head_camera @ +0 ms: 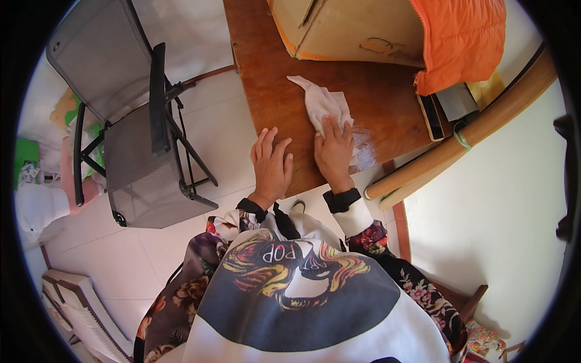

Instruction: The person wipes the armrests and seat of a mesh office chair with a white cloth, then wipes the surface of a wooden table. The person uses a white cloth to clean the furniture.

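Observation:
My right hand (335,152) lies palm down on a crumpled white cloth (320,102), its fingers pressing the cloth's near end against the brown wooden table (281,95). The cloth stretches away from the fingers, and a small part shows to the right of the hand. My left hand (272,165) is at the table's left near corner, fingers slightly spread and bent, with nothing in it. Whether it touches the tabletop cannot be told. A shiny patch shows on the wood just right of my right hand.
A cardboard box (363,34) stands at the table's far side, an orange padded garment (467,41) hanging over it. A smartphone (430,117) and a grey object (456,102) lie at the right edge. Wooden poles (463,140) lean there. A grey folding chair (140,168) stands left.

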{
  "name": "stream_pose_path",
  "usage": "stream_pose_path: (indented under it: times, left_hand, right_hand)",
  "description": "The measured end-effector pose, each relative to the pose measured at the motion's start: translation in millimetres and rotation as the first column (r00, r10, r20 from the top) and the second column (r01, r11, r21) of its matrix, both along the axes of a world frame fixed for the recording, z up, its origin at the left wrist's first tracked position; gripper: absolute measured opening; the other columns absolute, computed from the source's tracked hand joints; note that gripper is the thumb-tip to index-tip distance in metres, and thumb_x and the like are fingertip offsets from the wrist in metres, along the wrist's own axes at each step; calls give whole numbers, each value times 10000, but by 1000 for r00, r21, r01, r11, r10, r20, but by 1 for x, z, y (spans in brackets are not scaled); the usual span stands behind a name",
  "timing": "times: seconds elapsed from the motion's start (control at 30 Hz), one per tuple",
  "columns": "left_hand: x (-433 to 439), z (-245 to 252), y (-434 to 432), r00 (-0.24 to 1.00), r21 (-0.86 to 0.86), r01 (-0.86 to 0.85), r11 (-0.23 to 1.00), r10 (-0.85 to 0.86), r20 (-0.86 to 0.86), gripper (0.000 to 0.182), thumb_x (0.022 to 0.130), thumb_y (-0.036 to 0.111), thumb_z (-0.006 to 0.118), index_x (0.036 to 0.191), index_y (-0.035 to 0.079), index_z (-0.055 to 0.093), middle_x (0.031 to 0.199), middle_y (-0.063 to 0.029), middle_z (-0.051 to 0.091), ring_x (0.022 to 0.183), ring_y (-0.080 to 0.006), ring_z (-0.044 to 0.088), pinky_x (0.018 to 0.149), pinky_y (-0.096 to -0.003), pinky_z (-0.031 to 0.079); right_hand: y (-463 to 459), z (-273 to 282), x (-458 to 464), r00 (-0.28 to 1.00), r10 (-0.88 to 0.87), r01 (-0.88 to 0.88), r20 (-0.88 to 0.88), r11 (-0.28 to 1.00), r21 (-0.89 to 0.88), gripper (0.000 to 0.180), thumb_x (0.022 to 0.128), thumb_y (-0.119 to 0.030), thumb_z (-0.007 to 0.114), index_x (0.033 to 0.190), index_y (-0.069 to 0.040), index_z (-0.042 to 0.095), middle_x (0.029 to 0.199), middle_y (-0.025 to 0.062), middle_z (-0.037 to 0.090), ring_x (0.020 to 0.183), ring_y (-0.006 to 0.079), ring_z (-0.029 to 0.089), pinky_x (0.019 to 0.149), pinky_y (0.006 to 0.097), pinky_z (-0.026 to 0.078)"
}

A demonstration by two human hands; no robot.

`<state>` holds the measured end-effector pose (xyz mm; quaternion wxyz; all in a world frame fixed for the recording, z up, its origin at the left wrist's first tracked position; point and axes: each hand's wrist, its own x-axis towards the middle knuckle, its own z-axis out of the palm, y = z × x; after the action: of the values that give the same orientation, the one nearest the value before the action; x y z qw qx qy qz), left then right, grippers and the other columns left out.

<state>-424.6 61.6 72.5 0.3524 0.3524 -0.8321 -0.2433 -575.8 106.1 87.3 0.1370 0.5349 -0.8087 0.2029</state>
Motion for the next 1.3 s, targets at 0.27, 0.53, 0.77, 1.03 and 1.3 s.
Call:
stream_pose_path:
  times: [0.27, 0.53, 0.77, 1.03, 1.3]
  left_hand:
    - [11, 13, 0, 968, -187, 187, 964, -149, 200, 365, 763, 70, 567, 1122, 136, 568, 1240, -10, 480, 1250, -209, 365, 1048, -479, 168]
    - [5, 12, -34, 956, -220, 284, 933, -256, 145, 262, 803, 82, 550, 1057, 120, 597, 1116, -19, 562, 1127, -180, 481, 1017, -449, 236]
    - [-2, 15, -76, 962, -249, 250, 936, -212, 172, 200, 838, 72, 531, 1017, 118, 607, 1110, -28, 583, 1126, -205, 487, 960, -420, 282]
    - [43, 15, -35, 912, -138, 396, 908, -372, 172, 163, 831, 91, 556, 981, 103, 616, 1117, -43, 565, 1119, -250, 478, 912, -379, 346]
    - [45, 11, -23, 960, 180, 231, 956, -195, -200, 385, 781, 126, 656, 1124, 38, 503, 1198, -147, 457, 1137, -289, 432, 922, -379, 396]
  right_hand:
    - [59, 35, 20, 876, 464, -480, 133, 867, 132, 440, 766, -119, 582, 1202, -107, 524, 1284, 71, 469, 1201, 355, 368, 983, 462, 310]
    - [58, 34, 27, 942, 329, -332, 62, 942, 42, 379, 731, -84, 623, 1105, -128, 575, 1185, 50, 504, 1105, 273, 440, 919, 394, 358]
    - [15, 26, 35, 967, 238, -233, 87, 970, -65, 274, 716, -61, 608, 988, -94, 594, 983, 55, 533, 919, 243, 489, 793, 358, 400]
    - [64, 21, 53, 911, 307, -312, 273, 950, -27, 279, 690, 1, 565, 967, -32, 552, 1131, 77, 541, 1074, 287, 485, 890, 381, 396]
    - [65, 18, 64, 911, 288, -277, 296, 958, -78, 248, 713, 6, 567, 958, -25, 549, 1132, 86, 564, 1084, 289, 502, 897, 388, 401]
